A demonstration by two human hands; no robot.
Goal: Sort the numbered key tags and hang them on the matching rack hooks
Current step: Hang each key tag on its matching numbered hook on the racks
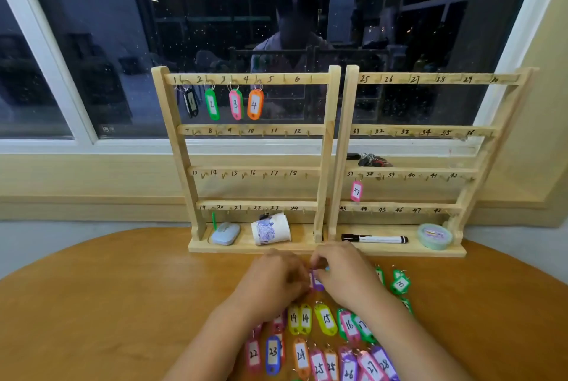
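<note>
Pinching a purple key tag (pixel 317 284), your right hand (pixel 344 276) curls its fingers over the tag's top end, just in front of the racks at the far edge of the desk (pixel 123 288). Your left hand (pixel 273 279) is curled against the tag's other side; I cannot tell whether it grips. Tags 1 to 4 (pixel 233 104) hang along the top rail of the left rack (pixel 246 130), and pink tag 37 (pixel 356 191) hangs on the right rack (pixel 408 170). Rows of loose tags (pixel 325 319) lie toward the desk's near edge, between your forearms.
</note>
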